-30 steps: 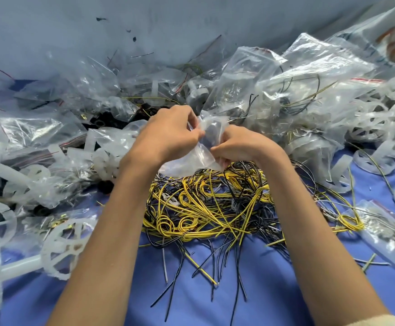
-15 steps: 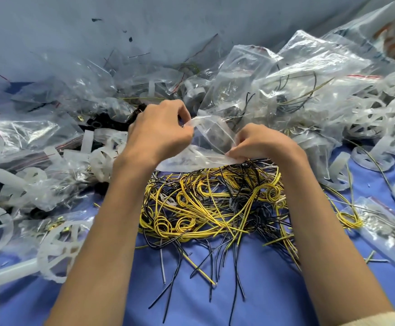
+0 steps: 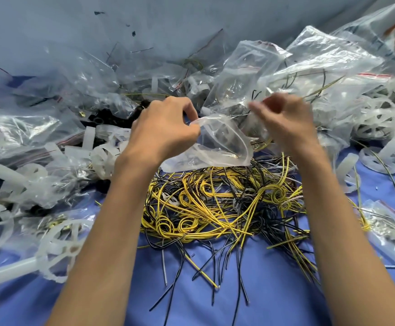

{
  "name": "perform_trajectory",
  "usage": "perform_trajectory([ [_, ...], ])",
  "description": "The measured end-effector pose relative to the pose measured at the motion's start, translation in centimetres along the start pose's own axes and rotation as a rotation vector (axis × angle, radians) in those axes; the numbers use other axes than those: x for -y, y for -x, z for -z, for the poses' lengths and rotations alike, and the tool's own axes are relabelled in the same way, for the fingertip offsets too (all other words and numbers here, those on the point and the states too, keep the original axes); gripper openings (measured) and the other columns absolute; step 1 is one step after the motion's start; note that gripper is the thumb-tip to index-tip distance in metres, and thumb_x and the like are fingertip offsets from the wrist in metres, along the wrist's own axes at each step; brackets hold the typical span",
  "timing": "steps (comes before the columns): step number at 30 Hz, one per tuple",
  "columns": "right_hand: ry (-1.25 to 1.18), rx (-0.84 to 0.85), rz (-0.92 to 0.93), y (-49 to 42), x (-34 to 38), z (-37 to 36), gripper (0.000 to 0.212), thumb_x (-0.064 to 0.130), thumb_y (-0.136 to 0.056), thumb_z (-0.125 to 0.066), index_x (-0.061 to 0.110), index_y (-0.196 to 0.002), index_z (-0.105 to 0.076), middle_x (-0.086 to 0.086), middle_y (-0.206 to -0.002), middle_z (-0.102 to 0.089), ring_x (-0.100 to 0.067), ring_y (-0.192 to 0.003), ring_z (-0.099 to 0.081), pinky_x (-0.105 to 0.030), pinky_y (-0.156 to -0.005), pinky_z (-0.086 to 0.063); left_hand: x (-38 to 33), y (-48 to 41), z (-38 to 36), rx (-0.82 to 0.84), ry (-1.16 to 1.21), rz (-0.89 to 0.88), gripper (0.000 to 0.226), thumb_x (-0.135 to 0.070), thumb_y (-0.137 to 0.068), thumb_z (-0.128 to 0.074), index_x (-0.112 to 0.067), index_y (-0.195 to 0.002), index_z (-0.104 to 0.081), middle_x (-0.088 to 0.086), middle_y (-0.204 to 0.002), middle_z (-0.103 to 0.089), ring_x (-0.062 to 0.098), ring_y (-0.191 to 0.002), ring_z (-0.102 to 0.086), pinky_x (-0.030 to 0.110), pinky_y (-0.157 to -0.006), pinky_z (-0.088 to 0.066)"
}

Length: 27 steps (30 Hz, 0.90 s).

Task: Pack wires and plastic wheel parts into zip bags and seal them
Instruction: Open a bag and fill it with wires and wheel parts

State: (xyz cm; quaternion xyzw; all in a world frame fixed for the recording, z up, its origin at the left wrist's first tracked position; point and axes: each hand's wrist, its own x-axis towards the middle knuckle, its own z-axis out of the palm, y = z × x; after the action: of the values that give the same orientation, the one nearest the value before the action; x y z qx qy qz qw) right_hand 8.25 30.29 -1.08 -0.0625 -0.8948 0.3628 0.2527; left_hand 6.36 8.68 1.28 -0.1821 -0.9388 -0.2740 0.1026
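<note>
Pinching one small clear zip bag [image 3: 217,147] by its upper left edge, the left hand [image 3: 166,130] has its grip closed on it. The bag hangs to the right of this grip, low over one tangled heap of yellow, black and white wires [image 3: 215,208]. The right hand [image 3: 286,121] is blurred, with curled fingers; I cannot tell if its grip holds something. Two white wheels [image 3: 70,249] lie below and left of the grip on the blue worktop [image 3: 215,302].

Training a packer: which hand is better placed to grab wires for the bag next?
Right. The left hand pinches the zip bag at its mouth; the right hand, blurred, looks free, by the wire pile.
</note>
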Motion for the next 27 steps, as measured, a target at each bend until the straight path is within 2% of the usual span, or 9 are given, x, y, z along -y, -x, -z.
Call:
perform_trajectory([
  [2,0.007,-0.636,-0.097,0.1,-0.6,-0.2,0.020,0.018,-0.087,-0.054,0.003,-0.096,-0.063,-0.008,-0.102,-0.060,-0.012,-0.091,-0.053,-0.002,-0.077,-0.038,-0.1,0.0,0.1,0.004,0.006,-0.007,0.006,-0.034,-0.081,-0.058,-0.035,-0.075,-0.055,-0.003,-0.079,-0.061,0.027,-0.086,-0.060,0.040,-0.081,-0.051],
  [3,0.033,-0.838,-0.166,0.4,-1.0,-0.2,0.023,0.012,-0.082,-0.050,0.001,-0.098,-0.061,-0.013,-0.112,-0.055,-0.016,-0.103,-0.049,0.004,-0.083,-0.028,-0.1,0.1,0.2,0.005,0.013,-0.010,0.005,-0.035,-0.081,-0.058,-0.035,-0.077,-0.055,-0.002,-0.080,-0.061,0.027,-0.086,-0.060,0.040,-0.081,-0.051],
  [5,0.105,-0.999,-0.320,1.1,-2.6,-0.1,0.035,0.009,-0.073,-0.043,0.000,-0.103,-0.058,-0.017,-0.126,-0.046,-0.024,-0.118,-0.041,0.000,-0.093,-0.019,-0.1,0.2,0.3,0.009,0.023,-0.017,0.002,-0.035,-0.081,-0.058,-0.035,-0.079,-0.057,-0.002,-0.081,-0.062,0.026,-0.087,-0.059,0.040,-0.081,-0.051],
  [8,0.144,-0.987,-0.622,2.0,-5.6,0.0,0.041,0.010,-0.075,-0.037,0.006,-0.112,-0.054,-0.014,-0.138,-0.035,-0.024,-0.128,-0.033,-0.028,-0.104,-0.030,-0.1,0.3,0.4,0.023,0.037,-0.020,0.003,-0.035,-0.082,-0.058,-0.035,-0.079,-0.056,-0.002,-0.080,-0.061,0.026,-0.086,-0.059,0.041,-0.080,-0.051],
  [11,0.012,-0.941,-0.777,2.0,-7.4,0.2,0.035,0.008,-0.087,-0.036,0.006,-0.119,-0.051,-0.011,-0.139,-0.038,-0.023,-0.127,-0.036,-0.025,-0.091,-0.032,0.0,0.3,0.5,0.038,0.044,-0.019,0.004,-0.035,-0.083,-0.058,-0.035,-0.080,-0.056,0.000,-0.082,-0.062,0.027,-0.086,-0.059,0.041,-0.080,-0.051],
  [15,-0.165,-0.953,-0.781,1.7,-8.1,0.9,0.036,0.001,-0.085,-0.034,0.010,-0.115,-0.052,-0.010,-0.124,-0.056,-0.021,-0.115,-0.051,-0.020,-0.081,-0.034,0.1,0.2,0.4,0.042,0.044,-0.018,0.006,-0.034,-0.083,-0.058,-0.034,-0.078,-0.055,-0.001,-0.082,-0.061,0.027,-0.087,-0.059,0.039,-0.078,-0.051],
  [20,-0.297,-0.932,-0.940,2.3,-8.9,1.7,0.038,0.004,-0.084,-0.038,0.015,-0.112,-0.061,-0.003,-0.116,-0.063,-0.016,-0.105,-0.060,-0.022,-0.082,-0.042,0.0,0.2,0.2,0.071,0.029,-0.012,0.013,-0.033,-0.081,-0.058,-0.035,-0.070,-0.051,-0.001,-0.081,-0.062,0.027,-0.088,-0.059,0.041,-0.080,-0.050],
  [23,-0.171,-0.966,-0.873,2.9,-8.6,1.0,0.042,0.001,-0.078,-0.038,0.018,-0.104,-0.065,0.000,-0.108,-0.067,-0.015,-0.099,-0.062,-0.021,-0.076,-0.042,0.1,0.2,0.1,0.082,0.030,-0.004,0.012,-0.034,-0.082,-0.058,-0.036,-0.072,-0.051,-0.002,-0.083,-0.063,0.026,-0.089,-0.059,0.041,-0.082,-0.050],
  [27,0.044,-1.047,-0.464,2.6,-7.6,0.7,0.047,-0.003,-0.071,-0.033,0.007,-0.105,-0.064,-0.009,-0.105,-0.068,-0.025,-0.099,-0.060,-0.024,-0.081,-0.040,0.4,0.1,0.0,0.082,0.030,-0.001,0.006,-0.032,-0.082,-0.058,-0.034,-0.079,-0.054,-0.004,-0.081,-0.061,0.025,-0.090,-0.059,0.041,-0.082,-0.050],
])
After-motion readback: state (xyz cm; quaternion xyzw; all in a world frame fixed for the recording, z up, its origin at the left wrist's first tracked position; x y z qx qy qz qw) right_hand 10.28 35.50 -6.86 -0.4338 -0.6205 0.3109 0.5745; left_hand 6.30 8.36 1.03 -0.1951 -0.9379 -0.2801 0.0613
